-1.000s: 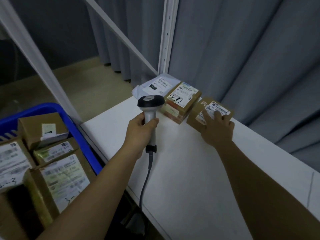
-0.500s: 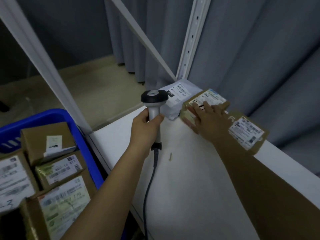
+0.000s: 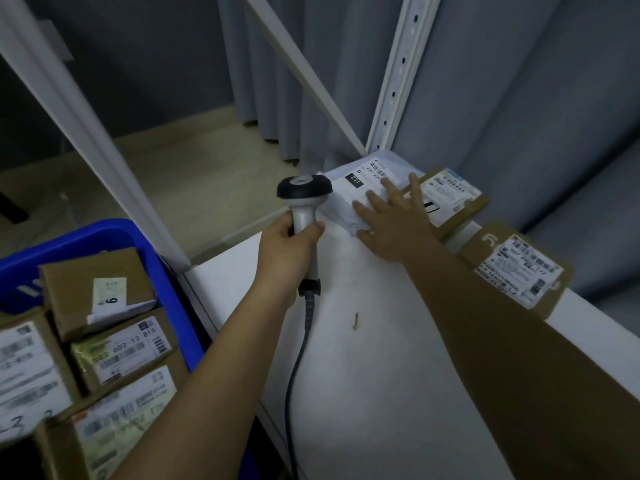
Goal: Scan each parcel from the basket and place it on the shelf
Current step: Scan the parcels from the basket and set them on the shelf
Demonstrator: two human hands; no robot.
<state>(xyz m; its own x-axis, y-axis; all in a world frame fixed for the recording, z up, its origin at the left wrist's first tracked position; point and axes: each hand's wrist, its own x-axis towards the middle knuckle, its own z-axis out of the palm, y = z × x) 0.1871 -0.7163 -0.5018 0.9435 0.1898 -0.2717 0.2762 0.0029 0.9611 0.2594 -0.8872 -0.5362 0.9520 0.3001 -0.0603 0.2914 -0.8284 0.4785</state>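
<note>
Shelf (image 3: 381, 393) first: a broad white board carrying three parcels bunched at its far corner against the upright, likely packed tight there to keep the near surface free for the ones to come. Blue basket (image 3: 166, 271) sits low at the left, just beside the shelf edge, within easy reach and crowded with brown boxes, labels up, so by the look of it plenty is yet to scan.

Now the parcels on the shelf. Nearest the person lies a flat brown carton (image 3: 516, 268) with a white barcode label. Beyond it sits a second brown box (image 3: 453, 195), label up too. Farthest in the corner is the white mailer bag (image 3: 367, 188), soft and creased, marked with a black tag reading 231.

Right hand (image 3: 394, 223) lies flat, fingers straight and spread, pressing on the mailer bag with its outer fingers over the edge of the second box; it looks like a nudge to square the pile into the corner. Nothing is held in it.

Left hand (image 3: 294, 244) wraps firmly round the pale handle of the scanner (image 3: 304, 199), dark head up and aimed away, kept ready, its cable trailing down off the shelf front.
</note>
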